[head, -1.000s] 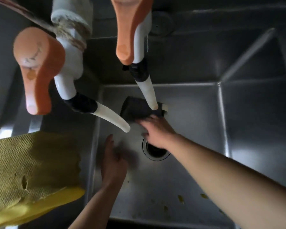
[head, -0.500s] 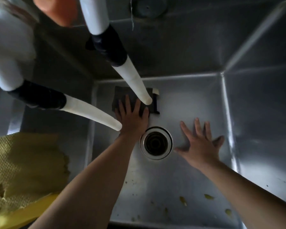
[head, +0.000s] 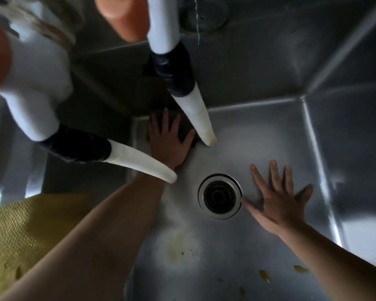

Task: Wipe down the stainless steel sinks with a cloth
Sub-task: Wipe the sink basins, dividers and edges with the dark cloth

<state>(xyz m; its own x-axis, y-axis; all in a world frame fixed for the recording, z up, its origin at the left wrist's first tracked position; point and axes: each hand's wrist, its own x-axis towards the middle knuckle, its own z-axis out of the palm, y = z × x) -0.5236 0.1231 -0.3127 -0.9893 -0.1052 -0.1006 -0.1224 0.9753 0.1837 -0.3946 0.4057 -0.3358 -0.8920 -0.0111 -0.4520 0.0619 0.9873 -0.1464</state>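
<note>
No brand, label or writing can be read anywhere in the frame.

The left hand [head: 168,141] lies flat, fingers straight and spread, on a dark cloth [head: 186,129] in the far left corner of the sink [head: 269,135] floor, just above centre of the frame. Only slivers of the cloth show between and beside the fingers; its shape and full extent are hidden by the hand and by the white spout [head: 199,118] that crosses in front of it. A second white spout [head: 143,162] slants in from the left and covers the left wrist.

The right hand [head: 278,200] rests palm down on the sink floor just right of the drain [head: 219,196], fingers straight and fanned wide, the thumb tip touching the drain's rim. It holds nothing.

The tap bodies at the upper left are very close to the camera, blurred and cut off by the frame edge; orange handles [head: 122,16] show only in part. A yellow woven rag [head: 24,235] lies at the lower left, partly covered by the left forearm and cut off by the edge. Small yellowish scraps [head: 264,275] and a faint stain [head: 179,249] mark the sink floor near the bottom of the frame. A round fitting on the back wall at top centre is too dim to identify.
</note>
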